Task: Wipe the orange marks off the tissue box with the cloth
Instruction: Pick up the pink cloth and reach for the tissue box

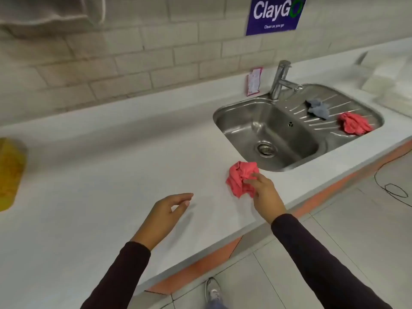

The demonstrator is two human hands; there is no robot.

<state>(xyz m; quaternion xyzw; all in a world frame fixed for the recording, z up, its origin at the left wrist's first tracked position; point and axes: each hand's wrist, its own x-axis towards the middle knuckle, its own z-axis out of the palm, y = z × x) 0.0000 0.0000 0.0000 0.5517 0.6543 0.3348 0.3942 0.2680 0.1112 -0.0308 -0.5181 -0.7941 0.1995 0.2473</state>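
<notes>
Head view: right hand (264, 188) pinching crumpled pink cloth (242, 177) on counter (100, 197) nr front edge, by sink (225, 112). Left hand (169, 208) loose, empty. Pickup step. Tissue box not visible; next, lift cloth & find box.

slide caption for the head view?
Right hand pinching crumpled pink cloth on white countertop; left hand open.

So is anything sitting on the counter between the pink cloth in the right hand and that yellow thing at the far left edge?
Nothing visible: the counter between the pink cloth and the yellow thing is bare. Only the left hand hovers nearby.
</notes>
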